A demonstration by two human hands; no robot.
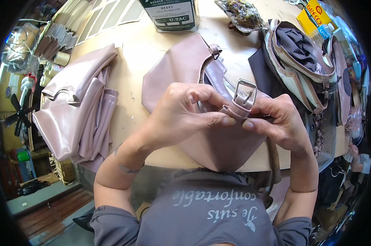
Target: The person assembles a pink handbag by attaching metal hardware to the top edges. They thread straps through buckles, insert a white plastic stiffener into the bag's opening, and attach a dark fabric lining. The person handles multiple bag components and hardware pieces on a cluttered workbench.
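Between my two hands is a short pink leather strap (237, 110) with a square metal buckle (246, 89) standing up from it. My left hand (181, 112) pinches the strap's left side between thumb and forefinger. On the other side, my right hand (280, 121) is closed on the strap just below the buckle, its thumb tip close to the left thumb. The strap belongs to a dusty-pink leather bag (173, 67) lying under my hands, its lower part reaching the table's near edge. A second small buckle (215, 50) sits at the bag's far corner. The fingertips behind the strap are partly hidden.
Folded pink leather pieces (77, 106) are stacked at left on the pale table (130, 53). A dark green and white can (171, 16) stands at the back. Unfinished bags with dark lining (296, 45) lie at right, near a clump of scraps (242, 16).
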